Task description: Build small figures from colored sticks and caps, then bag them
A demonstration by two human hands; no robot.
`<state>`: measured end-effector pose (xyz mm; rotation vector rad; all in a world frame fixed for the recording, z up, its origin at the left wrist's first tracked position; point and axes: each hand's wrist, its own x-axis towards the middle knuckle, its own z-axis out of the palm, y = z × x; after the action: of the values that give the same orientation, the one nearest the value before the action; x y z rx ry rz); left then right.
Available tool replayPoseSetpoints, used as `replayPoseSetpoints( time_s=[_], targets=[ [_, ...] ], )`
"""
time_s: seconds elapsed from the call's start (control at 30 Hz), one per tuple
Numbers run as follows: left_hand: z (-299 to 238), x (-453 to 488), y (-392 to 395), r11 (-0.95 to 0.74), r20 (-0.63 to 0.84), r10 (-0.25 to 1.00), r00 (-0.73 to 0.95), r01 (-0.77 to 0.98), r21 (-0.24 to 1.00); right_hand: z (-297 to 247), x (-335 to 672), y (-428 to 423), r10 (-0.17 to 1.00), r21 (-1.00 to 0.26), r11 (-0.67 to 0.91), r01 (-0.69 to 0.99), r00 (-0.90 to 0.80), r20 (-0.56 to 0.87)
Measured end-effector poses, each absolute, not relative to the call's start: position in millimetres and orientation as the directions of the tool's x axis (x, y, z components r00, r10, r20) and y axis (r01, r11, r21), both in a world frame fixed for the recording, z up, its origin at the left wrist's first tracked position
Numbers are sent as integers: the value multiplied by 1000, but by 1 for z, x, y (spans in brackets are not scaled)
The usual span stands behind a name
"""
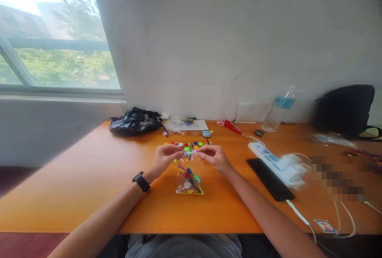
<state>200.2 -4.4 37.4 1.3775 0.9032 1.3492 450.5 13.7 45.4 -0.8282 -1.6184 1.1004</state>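
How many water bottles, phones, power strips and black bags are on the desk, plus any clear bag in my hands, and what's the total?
Water bottle: 1
Phone: 1
Power strip: 1
Black bags: 2, the plastic bag and the backpack
Clear bag pinched by left hand and right hand: 1
Total: 6

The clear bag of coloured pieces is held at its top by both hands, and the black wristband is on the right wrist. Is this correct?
No. The head view shows the black wristband on the left wrist; left hand and right hand do hold the clear bag.
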Motion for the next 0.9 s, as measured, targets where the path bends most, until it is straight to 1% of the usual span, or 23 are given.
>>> replayPoseSetpoints(
  time_s=[0.1, 0.23, 0.4, 0.57, 0.7, 0.8, 0.9],
  targets=[
    [39, 201, -6, -263, 283, 950, 130, -149, 953, 41, 449, 17, 902, -936, 352, -16, -262, 344],
    [35, 203, -7, -271, 289, 945, 150, -131, 954, 37, 448, 18, 893, -949, 316, -27, -331, 306],
    [30, 208, -9, -269, 279, 946, 164, -82, 960, 31, 438, 13, 890, -963, 269, 28, -389, 238],
    [29, 214, -12, -261, 255, 931, 261, -12, 965, 25, 431, 8, 867, -963, 268, -1, -437, 242],
    [25, 215, -9, -292, 274, 927, 255, 38, 956, 22, 430, 8, 861, -964, 267, 8, -452, 235],
    [23, 212, -6, -258, 246, 936, 252, 16, 966, 20, 432, 11, 863, -973, 230, 0, -463, 204],
    [25, 207, -3, -211, 199, 938, 284, 9, 978, 20, 437, 15, 867, -983, 182, -7, -470, 164]
  ],
)
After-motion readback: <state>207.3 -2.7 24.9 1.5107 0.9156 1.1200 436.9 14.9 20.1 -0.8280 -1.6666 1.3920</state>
